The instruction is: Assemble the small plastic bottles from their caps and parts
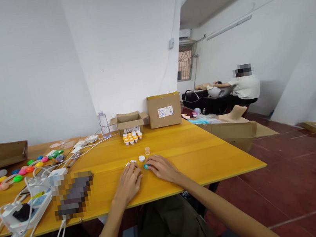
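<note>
My right hand [163, 168] rests on the wooden table with its fingertips closed on a small teal round piece [146, 166]. Just beyond it lie a white round lid [142, 158] and a small clear cup [147, 150]. My left hand [129, 183] is on the table to the left, fingers bent and slightly apart, with nothing visible in them. Near its fingertips are small white pieces [133, 161], too small to make out. Farther back stands a cluster of several small jars [132, 139] with white and orange-yellow tops.
An open cardboard box [130, 120] and a closed carton [164, 110] stand along the wall beside a clear bottle [104, 124]. To the left are a power strip [31, 216], cables, a blurred dark phone-like object [76, 194] and colourful balls [17, 178]. A person [245, 86] sits far right.
</note>
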Motion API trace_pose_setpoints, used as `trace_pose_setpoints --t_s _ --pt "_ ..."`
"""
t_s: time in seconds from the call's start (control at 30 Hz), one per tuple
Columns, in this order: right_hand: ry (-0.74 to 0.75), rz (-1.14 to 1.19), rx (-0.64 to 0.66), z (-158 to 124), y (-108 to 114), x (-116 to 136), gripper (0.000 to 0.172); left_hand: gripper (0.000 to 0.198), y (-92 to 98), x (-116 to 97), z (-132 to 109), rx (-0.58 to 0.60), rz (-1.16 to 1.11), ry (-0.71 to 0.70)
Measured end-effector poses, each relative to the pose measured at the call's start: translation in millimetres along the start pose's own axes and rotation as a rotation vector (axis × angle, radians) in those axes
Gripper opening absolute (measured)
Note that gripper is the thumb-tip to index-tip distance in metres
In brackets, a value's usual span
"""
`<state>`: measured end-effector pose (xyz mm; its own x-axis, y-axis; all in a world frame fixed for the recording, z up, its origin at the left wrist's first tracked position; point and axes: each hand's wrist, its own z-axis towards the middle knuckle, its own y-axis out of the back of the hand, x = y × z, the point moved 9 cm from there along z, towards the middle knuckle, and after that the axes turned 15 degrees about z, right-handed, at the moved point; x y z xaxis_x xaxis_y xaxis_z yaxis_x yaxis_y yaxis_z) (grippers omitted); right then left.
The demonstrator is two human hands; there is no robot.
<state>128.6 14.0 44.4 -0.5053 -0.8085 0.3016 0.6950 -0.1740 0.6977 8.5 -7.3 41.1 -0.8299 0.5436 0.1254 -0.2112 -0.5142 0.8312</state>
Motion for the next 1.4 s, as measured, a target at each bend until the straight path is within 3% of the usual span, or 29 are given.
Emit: trace_pose_setpoints --t_s 0.4,0.83,1.4 --pt "0.025 -0.019 -0.015 -0.5 7.4 8.3 0.02 0.02 -2.1 3.0 -0.2 -0.01 -0.026 -0.009" --pt "0.172 -0.094 0.157 11.2 -15.9 32.9 0.015 0.035 4.2 37.0 -6.4 -0.072 0.001 0.277" --pt "0.048 -0.167 0.078 26.8 -33.6 13.9 0.014 0.027 -5.9 41.6 -11.3 -0.035 0.009 0.29"
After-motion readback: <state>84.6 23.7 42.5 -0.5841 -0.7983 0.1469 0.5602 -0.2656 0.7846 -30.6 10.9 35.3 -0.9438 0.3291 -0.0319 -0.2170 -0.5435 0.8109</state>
